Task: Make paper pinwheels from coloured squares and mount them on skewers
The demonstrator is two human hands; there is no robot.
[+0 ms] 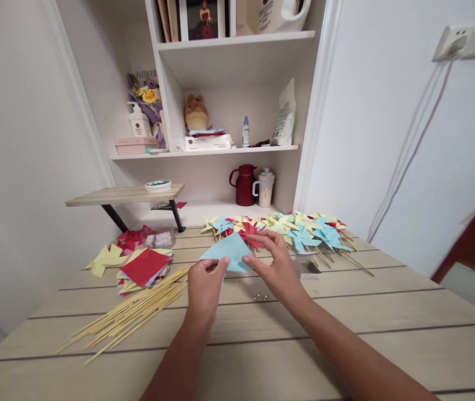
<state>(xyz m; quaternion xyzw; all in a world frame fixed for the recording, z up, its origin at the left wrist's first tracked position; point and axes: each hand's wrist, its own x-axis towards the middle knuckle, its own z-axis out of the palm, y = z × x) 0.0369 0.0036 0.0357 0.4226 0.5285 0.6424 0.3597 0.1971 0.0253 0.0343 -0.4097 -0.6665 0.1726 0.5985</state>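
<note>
A light blue piece of paper (233, 248) is held up over the middle of the table. My left hand (207, 278) pinches its lower left edge between thumb and fingers. On the other side, my right hand (277, 262) has its thumb at the paper's right edge while its fingers stand apart from the thumb, open. Behind the paper, a red pinwheel (248, 234) lies among several finished pinwheels (304, 236) on sticks. Several small shiny metal pieces (261, 297) rest on the table below my right hand.
To the left lie a bundle of thin wooden sticks (137, 306), a stack of coloured paper squares (145, 268) and a yellow cut paper (106, 260). A small clear box (160, 239) stands behind them. A small raised shelf (124, 195) and a red jug (245, 186) are farther back.
</note>
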